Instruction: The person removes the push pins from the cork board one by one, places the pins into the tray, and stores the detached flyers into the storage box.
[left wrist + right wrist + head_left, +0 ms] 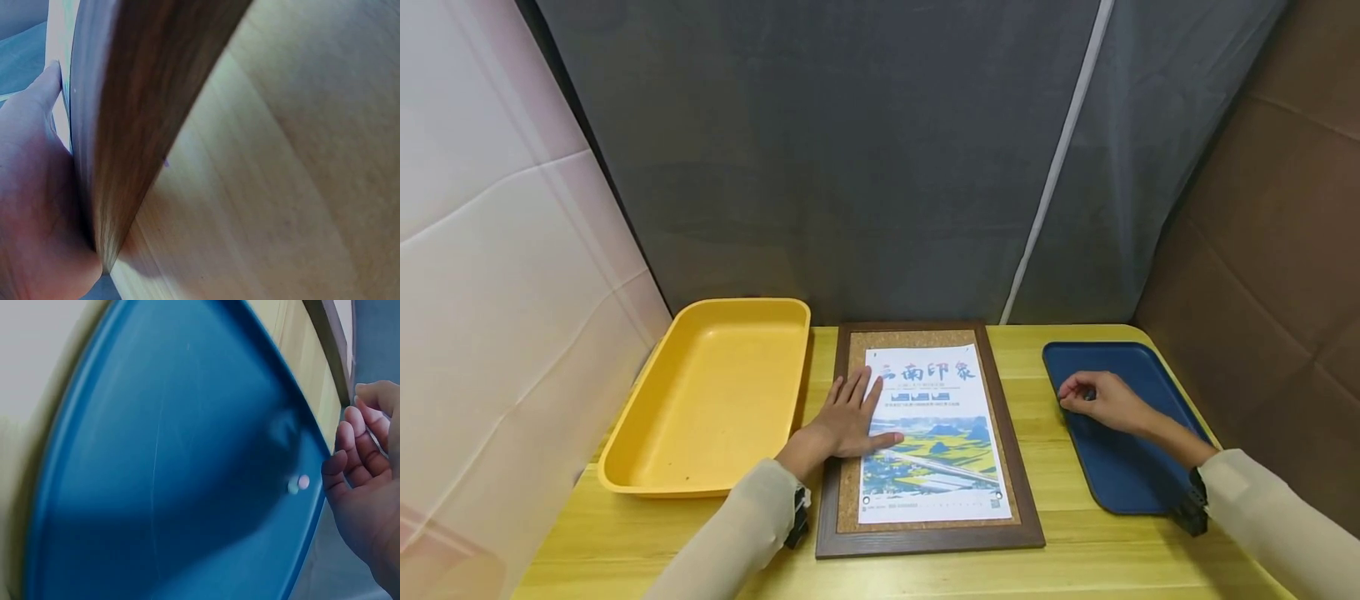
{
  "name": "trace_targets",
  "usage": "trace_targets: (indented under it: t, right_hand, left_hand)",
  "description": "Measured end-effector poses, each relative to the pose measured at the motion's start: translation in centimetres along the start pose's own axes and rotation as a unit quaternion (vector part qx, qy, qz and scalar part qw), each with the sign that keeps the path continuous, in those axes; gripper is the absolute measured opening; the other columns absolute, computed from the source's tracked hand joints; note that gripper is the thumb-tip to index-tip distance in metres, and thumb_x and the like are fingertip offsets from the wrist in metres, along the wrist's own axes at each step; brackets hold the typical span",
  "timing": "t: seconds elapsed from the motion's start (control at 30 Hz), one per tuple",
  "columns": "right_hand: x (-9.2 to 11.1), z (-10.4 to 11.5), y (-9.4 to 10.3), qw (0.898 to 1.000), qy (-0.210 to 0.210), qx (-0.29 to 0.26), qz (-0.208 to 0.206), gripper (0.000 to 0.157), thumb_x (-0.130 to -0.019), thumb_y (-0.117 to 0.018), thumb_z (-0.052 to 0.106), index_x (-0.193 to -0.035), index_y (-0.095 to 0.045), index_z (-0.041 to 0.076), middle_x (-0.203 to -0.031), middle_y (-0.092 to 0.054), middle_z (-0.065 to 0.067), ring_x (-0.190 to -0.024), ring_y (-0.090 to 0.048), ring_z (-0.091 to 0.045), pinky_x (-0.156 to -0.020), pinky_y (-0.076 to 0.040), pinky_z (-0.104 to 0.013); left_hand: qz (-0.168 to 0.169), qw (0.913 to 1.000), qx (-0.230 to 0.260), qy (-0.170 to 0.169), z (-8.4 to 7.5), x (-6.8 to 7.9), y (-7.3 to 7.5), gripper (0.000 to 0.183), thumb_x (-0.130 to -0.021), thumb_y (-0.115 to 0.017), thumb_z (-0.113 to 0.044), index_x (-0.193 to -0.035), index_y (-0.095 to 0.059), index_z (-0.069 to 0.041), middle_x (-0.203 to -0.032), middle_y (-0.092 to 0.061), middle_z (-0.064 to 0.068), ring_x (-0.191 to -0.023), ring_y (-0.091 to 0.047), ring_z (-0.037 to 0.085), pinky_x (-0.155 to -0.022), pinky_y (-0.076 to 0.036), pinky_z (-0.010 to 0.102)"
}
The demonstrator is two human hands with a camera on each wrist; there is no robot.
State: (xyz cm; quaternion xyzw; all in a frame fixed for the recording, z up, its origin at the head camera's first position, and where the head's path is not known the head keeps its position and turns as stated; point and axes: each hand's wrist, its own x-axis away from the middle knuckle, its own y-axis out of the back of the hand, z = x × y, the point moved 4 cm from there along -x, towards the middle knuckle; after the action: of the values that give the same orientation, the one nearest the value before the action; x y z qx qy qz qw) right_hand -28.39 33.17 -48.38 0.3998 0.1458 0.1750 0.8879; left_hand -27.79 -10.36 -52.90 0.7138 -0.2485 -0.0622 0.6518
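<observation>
A printed sheet with blue Chinese lettering and a landscape picture [925, 458] lies on a cork board with a dark brown frame [931, 540]. Small marks or pins show near its corners. My left hand [844, 419] rests flat with spread fingers across the sheet's left edge and the frame. My right hand [1103, 400] hovers above the left side of the blue tray [1138, 483], fingers bent, the thumb tip close to the index tip. Whether something tiny sits between those tips is hidden. Two small round pieces, pinkish [304, 482] and pale green [293, 485], lie in the tray.
A large yellow tray [715, 392] stands left of the board on the light wood table [940, 575]. Behind the table hangs a grey curtain [812, 167], with a white panel on the left side and a brown one on the right.
</observation>
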Motion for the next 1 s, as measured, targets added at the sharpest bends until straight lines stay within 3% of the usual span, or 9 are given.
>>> trace_targets:
  t: [0.17, 0.5, 1.0]
  right_hand:
    - [-0.1, 0.9, -1.2, 0.999, 0.033, -0.011, 0.018, 0.004, -0.095, -0.076, 0.003, -0.099, -0.075, 0.004, -0.085, -0.069, 0.007, -0.074, -0.060, -0.004, -0.066, -0.052, -0.024]
    - [-0.1, 3.3, -2.5, 0.997, 0.050, -0.023, 0.046, 0.005, -0.097, -0.077, 0.008, -0.100, -0.075, 0.005, -0.087, -0.070, 0.006, -0.073, -0.058, -0.004, -0.065, -0.050, -0.024]
    - [-0.1, 6.2, -4.8, 0.988, 0.122, -0.055, 0.081, 0.006, -0.096, -0.078, 0.005, -0.100, -0.074, 0.007, -0.084, -0.066, 0.008, -0.074, -0.056, -0.004, -0.064, -0.049, -0.023]
  left_hand:
    - [-0.002, 1.0000, -0.006, 0.000, 0.1, -0.1, -0.1, 0.115, -0.093, -0.040, -0.086, -0.171, 0.002, -0.013, -0.177, 0.013, 0.013, -0.164, 0.012, 0.033, -0.130, 0.006, 0.056]
    - [0.000, 1.0000, -0.001, -0.004, 0.0, -0.1, 0.0, 0.116, -0.093, -0.040, -0.087, -0.171, 0.004, -0.013, -0.177, 0.015, 0.013, -0.164, 0.012, 0.034, -0.130, 0.006, 0.058]
    - [-0.006, 1.0000, 0.005, -0.006, 0.0, -0.1, 0.1, 0.115, -0.093, -0.041, -0.085, -0.171, 0.003, -0.012, -0.177, 0.014, 0.014, -0.164, 0.012, 0.035, -0.130, 0.007, 0.058]
